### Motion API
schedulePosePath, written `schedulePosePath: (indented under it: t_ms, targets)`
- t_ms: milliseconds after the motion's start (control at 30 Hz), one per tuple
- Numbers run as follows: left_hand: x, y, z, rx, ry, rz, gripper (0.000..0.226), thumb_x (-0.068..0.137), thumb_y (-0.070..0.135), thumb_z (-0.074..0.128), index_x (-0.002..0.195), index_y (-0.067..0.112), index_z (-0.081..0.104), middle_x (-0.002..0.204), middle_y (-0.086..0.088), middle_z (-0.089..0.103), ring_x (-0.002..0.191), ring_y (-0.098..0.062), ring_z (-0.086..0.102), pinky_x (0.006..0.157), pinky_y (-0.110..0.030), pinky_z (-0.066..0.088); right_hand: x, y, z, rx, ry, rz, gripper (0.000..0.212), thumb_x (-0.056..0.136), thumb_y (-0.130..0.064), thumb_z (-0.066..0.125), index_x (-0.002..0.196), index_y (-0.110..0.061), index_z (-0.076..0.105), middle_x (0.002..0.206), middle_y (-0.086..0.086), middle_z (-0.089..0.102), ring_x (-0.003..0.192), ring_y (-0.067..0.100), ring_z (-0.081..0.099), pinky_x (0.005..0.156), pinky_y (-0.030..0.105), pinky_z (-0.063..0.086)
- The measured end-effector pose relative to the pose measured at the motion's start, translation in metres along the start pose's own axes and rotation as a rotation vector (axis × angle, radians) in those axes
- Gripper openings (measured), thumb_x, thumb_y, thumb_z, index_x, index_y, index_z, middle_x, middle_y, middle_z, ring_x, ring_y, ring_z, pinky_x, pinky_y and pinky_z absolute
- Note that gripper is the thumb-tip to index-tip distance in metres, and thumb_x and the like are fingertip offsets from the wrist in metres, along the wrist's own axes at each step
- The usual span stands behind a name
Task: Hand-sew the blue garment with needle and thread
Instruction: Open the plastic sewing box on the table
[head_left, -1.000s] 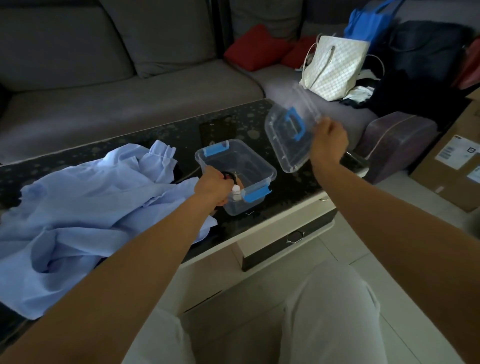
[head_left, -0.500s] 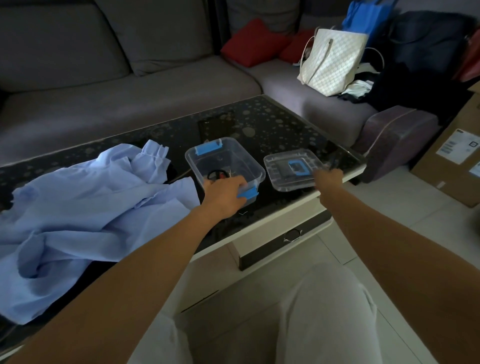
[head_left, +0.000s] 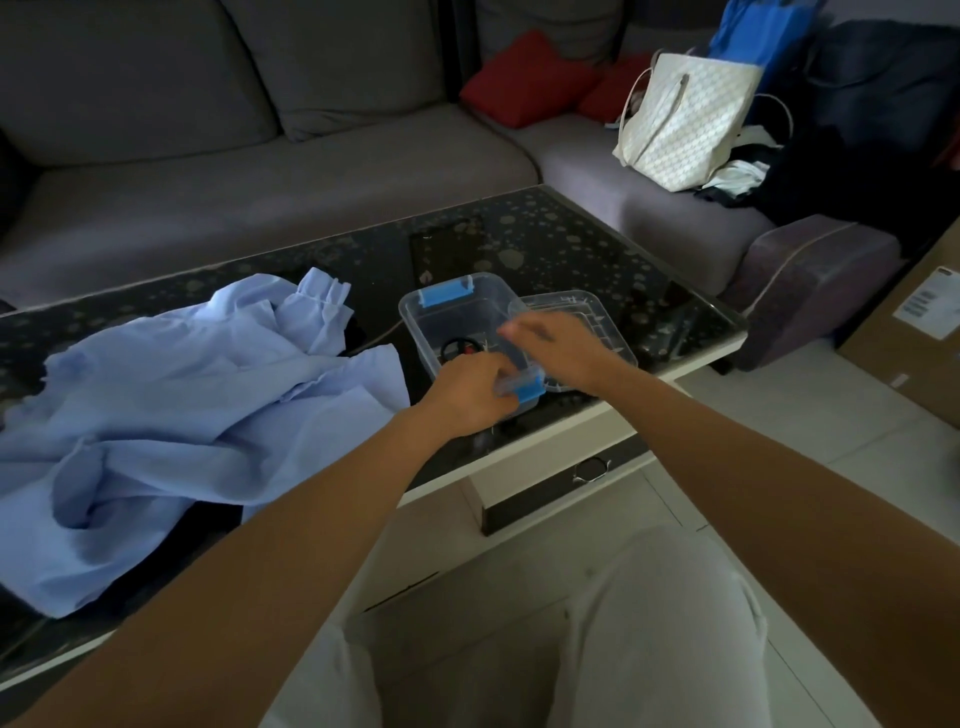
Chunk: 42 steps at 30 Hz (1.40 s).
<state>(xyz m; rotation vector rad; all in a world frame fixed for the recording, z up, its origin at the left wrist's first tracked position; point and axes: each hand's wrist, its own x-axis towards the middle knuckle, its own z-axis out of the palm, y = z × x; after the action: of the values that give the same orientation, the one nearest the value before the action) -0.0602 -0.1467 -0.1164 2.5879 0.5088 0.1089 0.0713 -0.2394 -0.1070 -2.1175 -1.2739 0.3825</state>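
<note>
The light blue garment lies crumpled on the left half of the dark glass coffee table. A clear plastic box with blue latches stands open near the table's front edge, with small dark items inside. My left hand grips the box's near rim by the blue latch. Its clear lid lies flat on the table just right of the box. My right hand reaches over the box's right side with fingers loosely extended and holds nothing. No needle or thread can be made out.
A grey corner sofa wraps around the table's far side, with red cushions, a white handbag and dark clothes on it. A cardboard carton stands on the floor at right. My knees in light trousers sit below the table edge.
My right hand set the lid down on the table beside the box, let go of it and moved left over the box. My left hand kept its hold on the box's near rim.
</note>
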Motion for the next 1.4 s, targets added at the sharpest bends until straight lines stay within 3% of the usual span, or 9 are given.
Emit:
schedulePosePath:
  t_ms: [167,400,533,667,900,1067,1167,1267,1400]
  targets:
    - [-0.022,-0.013,-0.008,0.104,0.257,-0.03,0.029,0.088,0.027,0.066,0.116,0.019,0.065,0.117,0.001,0.06,0.112,-0.018,0.05,0.099,-0.032,0.043,-0.014,-0.007,0.005,-0.369,-0.171,-0.006,0.032,0.103,-0.026,0.041,0.118,-0.016,0.066,0.118,0.011,0.063,0.111,0.027,0.055,0.103,0.042,0.041]
    - [-0.06,-0.014,-0.02,-0.122,0.144,-0.101,0.038,0.092,0.025,0.064,0.127,0.013,0.058,0.126,-0.008,0.058,0.114,-0.023,0.055,0.101,-0.042,0.047,-0.024,-0.024,0.011,-0.42,-0.155,0.048,0.03,0.103,-0.023,0.039,0.121,-0.021,0.063,0.125,0.007,0.061,0.115,0.025,0.055,0.108,0.043,0.037]
    - [-0.088,-0.024,-0.033,-0.116,0.171,-0.206,0.036,0.097,0.023,0.057,0.131,0.012,0.055,0.12,-0.004,0.057,0.113,-0.021,0.056,0.094,-0.025,0.042,-0.024,-0.052,0.026,-0.114,0.079,-0.07,0.024,0.101,-0.02,0.046,0.117,-0.019,0.063,0.113,0.005,0.067,0.102,0.019,0.061,0.09,0.03,0.047]
    - [-0.126,-0.056,-0.048,-0.08,0.18,-0.4,0.026,0.097,0.02,0.051,0.113,0.01,0.07,0.116,-0.009,0.068,0.111,-0.025,0.061,0.095,-0.034,0.047,-0.018,-0.101,0.066,0.03,-0.03,-0.218,0.022,0.099,-0.015,0.049,0.109,-0.015,0.068,0.104,0.006,0.07,0.085,0.016,0.065,0.076,0.029,0.053]
    - [-0.179,-0.141,-0.053,-0.002,0.124,-0.57,0.033,0.098,0.017,0.054,0.129,0.007,0.056,0.135,-0.012,0.055,0.122,-0.03,0.052,0.095,-0.027,0.034,0.011,-0.124,0.159,-0.16,-0.4,-0.106,0.059,0.098,-0.023,0.054,0.149,-0.01,0.028,0.152,0.014,0.03,0.135,0.032,0.037,0.106,0.036,0.033]
    - [-0.178,-0.172,-0.05,-0.052,0.06,-0.611,0.053,0.091,0.046,0.061,0.137,0.022,0.048,0.122,-0.007,0.062,0.116,-0.029,0.055,0.102,-0.039,0.041,0.026,-0.11,0.178,-0.298,-0.374,0.041,0.046,0.094,-0.018,0.057,0.136,-0.007,0.043,0.131,0.018,0.049,0.114,0.034,0.051,0.087,0.034,0.041]
    - [-0.168,-0.182,-0.049,0.081,-0.029,-0.611,0.029,0.077,0.068,0.06,0.087,0.041,0.06,0.099,-0.002,0.063,0.107,-0.029,0.056,0.098,-0.043,0.043,0.028,-0.107,0.176,-0.238,-0.273,-0.017,0.0,0.091,-0.013,0.058,0.091,-0.013,0.058,0.092,0.008,0.057,0.088,0.026,0.051,0.067,0.028,0.038]
    - [-0.16,-0.183,-0.049,0.092,0.116,-0.567,0.039,0.079,0.04,0.072,0.055,0.022,0.048,0.065,0.0,0.052,0.084,-0.029,0.058,0.072,-0.03,0.04,0.03,-0.107,0.172,-0.079,-0.068,-0.054,0.014,0.092,-0.021,0.061,0.098,-0.008,0.061,0.094,0.007,0.061,0.086,0.021,0.056,0.077,0.031,0.046]
    - [-0.155,-0.183,-0.049,0.026,0.286,-0.469,0.013,0.078,0.02,0.074,0.084,0.009,0.069,0.084,-0.009,0.067,0.083,-0.03,0.064,0.065,-0.028,0.038,0.027,-0.109,0.162,-0.038,0.057,-0.08,0.016,0.093,-0.021,0.062,0.099,-0.006,0.062,0.09,0.004,0.061,0.082,0.017,0.057,0.077,0.026,0.046]
